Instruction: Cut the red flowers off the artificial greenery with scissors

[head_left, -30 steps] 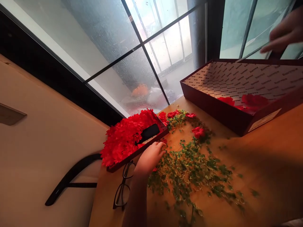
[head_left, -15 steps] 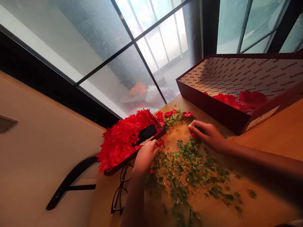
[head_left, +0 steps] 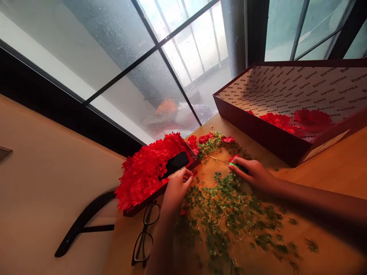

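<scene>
My left hand point(head_left: 177, 189) lies against the rim of a dark red tray point(head_left: 160, 194) heaped with loose red artificial flowers, next to a black phone point(head_left: 174, 165) on the heap. My right hand point(head_left: 252, 175) is over the wooden table with its fingers pinched on a thin green stem point(head_left: 237, 167), close to a red flower head point(head_left: 233, 157). Below both hands spreads a pile of green and yellowish plastic leaf scraps point(head_left: 226, 214). A few red flowers point(head_left: 210, 137) lie at the far end of it.
A large open maroon box point(head_left: 286, 95) with printed lining and red flowers inside stands at the right of the table. Black-framed glasses point(head_left: 145, 235) lie at the near table edge. A curved black bar point(head_left: 86, 225) sits left, with a window beyond.
My right hand has come down from above the box to the table and now grips a green stem. The left hand stays at the tray rim. The view has shifted slightly.
</scene>
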`<state>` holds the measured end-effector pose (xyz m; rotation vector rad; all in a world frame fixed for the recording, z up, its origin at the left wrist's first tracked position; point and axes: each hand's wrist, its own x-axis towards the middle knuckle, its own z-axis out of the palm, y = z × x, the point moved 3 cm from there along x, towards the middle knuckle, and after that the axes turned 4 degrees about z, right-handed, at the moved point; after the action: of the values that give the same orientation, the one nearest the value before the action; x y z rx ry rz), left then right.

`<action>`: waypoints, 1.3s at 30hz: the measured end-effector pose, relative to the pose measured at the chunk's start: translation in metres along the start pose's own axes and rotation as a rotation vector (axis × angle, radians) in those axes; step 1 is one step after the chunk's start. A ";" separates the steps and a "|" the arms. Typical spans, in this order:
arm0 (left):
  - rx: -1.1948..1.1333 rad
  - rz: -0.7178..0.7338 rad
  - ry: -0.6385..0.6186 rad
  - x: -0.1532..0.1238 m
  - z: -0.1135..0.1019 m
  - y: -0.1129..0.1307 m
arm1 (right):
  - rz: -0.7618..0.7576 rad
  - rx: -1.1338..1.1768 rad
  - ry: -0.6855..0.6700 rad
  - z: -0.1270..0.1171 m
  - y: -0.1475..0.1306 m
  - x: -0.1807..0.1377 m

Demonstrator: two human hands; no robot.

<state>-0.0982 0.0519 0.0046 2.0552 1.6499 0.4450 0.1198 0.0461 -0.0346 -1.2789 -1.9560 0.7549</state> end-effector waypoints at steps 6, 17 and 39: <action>-0.583 -0.079 -0.079 -0.005 -0.002 0.020 | -0.128 -0.129 -0.138 0.003 -0.018 -0.010; -0.978 -0.168 -0.112 -0.010 -0.003 0.028 | -0.167 -0.239 -0.107 0.002 -0.028 -0.015; -0.270 0.092 -0.021 -0.020 0.005 0.070 | -0.302 -0.202 -0.163 0.000 -0.033 -0.014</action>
<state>-0.0428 0.0193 0.0391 1.9313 1.4018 0.6381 0.1065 0.0213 -0.0123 -1.0232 -2.3396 0.5345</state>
